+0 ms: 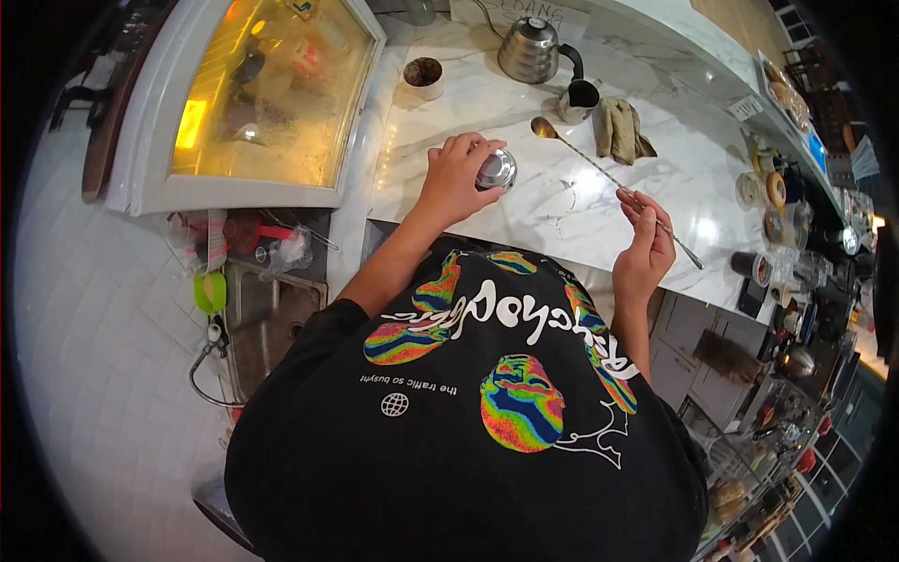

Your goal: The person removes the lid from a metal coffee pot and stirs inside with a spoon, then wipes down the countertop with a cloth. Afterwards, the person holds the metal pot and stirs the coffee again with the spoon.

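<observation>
My left hand (453,180) is closed round a small silver metal container (498,169) on the marble counter. Its round top faces up, and the fingers hide its left side. In my right hand (648,234), a long bar spoon (590,158) with a twisted handle is pinched between thumb and fingers. The spoon's bowl points toward the back of the counter, held apart from the container. Beyond the spoon's bowl stands a small metal pitcher (578,100) with dark inside. A crumpled olive cloth (620,131) lies to the pitcher's right.
A steel kettle (530,54) stands at the back of the counter (552,211). Further left is a white cup (424,86) with dark brown contents. A glass-fronted cabinet (351,155) borders the left side, above a metal sink (272,328). Jars and cups line the right side.
</observation>
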A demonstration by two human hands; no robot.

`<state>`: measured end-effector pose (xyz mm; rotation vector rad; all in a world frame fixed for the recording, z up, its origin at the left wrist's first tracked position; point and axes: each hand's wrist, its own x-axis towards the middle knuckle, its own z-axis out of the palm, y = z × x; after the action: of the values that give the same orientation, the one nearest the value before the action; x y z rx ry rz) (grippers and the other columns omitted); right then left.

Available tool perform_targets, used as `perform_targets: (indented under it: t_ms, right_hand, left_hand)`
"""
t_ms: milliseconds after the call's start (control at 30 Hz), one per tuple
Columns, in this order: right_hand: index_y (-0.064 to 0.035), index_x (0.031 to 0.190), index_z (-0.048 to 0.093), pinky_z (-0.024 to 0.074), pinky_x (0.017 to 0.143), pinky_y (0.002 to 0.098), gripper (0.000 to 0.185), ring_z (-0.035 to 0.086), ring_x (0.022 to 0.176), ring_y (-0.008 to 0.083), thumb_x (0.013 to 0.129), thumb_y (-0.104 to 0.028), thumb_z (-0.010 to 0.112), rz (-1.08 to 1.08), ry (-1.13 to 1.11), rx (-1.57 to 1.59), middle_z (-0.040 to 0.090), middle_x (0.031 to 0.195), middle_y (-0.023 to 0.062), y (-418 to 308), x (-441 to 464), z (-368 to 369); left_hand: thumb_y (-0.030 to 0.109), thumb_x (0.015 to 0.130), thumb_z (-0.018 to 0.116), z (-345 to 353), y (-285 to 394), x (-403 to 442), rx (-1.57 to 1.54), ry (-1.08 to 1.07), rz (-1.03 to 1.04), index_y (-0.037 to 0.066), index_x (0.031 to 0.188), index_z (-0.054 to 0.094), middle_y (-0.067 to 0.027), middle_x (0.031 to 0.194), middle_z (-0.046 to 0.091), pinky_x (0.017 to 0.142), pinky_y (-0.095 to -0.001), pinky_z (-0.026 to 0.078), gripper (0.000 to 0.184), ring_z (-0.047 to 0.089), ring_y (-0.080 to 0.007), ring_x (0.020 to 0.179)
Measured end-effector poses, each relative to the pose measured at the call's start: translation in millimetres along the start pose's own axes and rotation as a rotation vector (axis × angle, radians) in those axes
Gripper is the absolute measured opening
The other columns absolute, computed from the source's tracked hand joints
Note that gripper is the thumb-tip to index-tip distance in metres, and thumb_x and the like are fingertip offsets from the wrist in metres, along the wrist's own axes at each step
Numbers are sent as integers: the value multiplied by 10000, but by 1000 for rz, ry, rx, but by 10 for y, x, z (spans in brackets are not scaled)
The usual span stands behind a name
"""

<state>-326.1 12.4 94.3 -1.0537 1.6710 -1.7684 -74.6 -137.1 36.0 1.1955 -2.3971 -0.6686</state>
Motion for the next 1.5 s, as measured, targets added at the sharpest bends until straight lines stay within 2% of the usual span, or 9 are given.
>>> perform_targets:
  t_ms: [167,467,567,600,700,800,1000,1333,1500]
  right_hand:
    - [127,1209,682,563,1077,413,349,735,1168,291,1154,-105,427,-9,64,-43,699,1259,178,-101,-177,85]
    - [80,1166,726,541,1054,405,299,725,1180,299,1119,-56,465,-158,-65,-191,740,1259,198,-338,-377,207]
    - [58,1151,735,543,1039,397,253,725,1169,301,1089,-33,506,-181,-163,-283,750,1234,203,-324,-408,295]
    - [49,1147,737,545,1032,393,238,726,1164,301,1079,-25,521,-183,-192,-308,753,1223,203,-313,-415,340]
    - [24,1137,741,554,1012,394,208,736,1140,315,1056,1,550,-185,-218,-399,753,1203,198,-229,-422,478]
    - [-4,1136,736,570,976,395,183,739,1117,344,1040,8,581,-208,-258,-462,749,1185,193,-133,-415,565]
    - [-19,1144,723,592,907,393,179,742,1093,352,1014,32,611,-289,-262,-542,746,1195,205,-118,-433,711]
    - [-28,1129,723,552,693,341,225,743,917,286,950,74,633,-343,-289,-606,727,1277,235,-258,-463,797]
    - [-40,1127,729,558,717,341,241,746,965,287,938,78,637,-295,-284,-591,716,1297,249,-262,-441,734]
  left_hand:
    - [339,697,942,-2,-103,45,-126,14,-2,221,1411,658,-89,1374,603,1077,-493,401,777,538,-315,1334]
    - [190,740,925,-225,-406,-72,-343,291,75,47,1382,629,-136,1275,642,1030,-397,519,721,642,-281,1160]
    - [195,761,917,-216,-553,-198,-404,300,-51,50,1381,623,-135,1276,643,1027,-396,519,701,644,-264,1152]
    - [213,738,934,-157,-655,-227,-390,336,-59,61,1345,646,-143,1271,647,970,-405,555,689,672,-295,1129]
    - [235,749,926,-6,-871,-335,-388,357,-139,79,1357,645,-144,1244,647,963,-414,560,688,678,-311,1105]
    - [289,743,928,241,-1132,-389,-282,288,-237,126,1372,649,-130,1249,630,992,-461,523,708,644,-327,1150]
    - [365,698,934,563,-1440,-380,2,142,-187,208,1367,666,-82,1323,574,1059,-515,355,737,483,-315,1327]
    - [409,776,893,657,-1516,-416,126,191,-35,217,1362,652,-68,1329,567,1096,-529,296,662,463,-304,1347]
    - [450,791,872,643,-1505,-415,140,184,-47,202,1377,639,-71,1343,563,1101,-532,294,678,459,-304,1356]
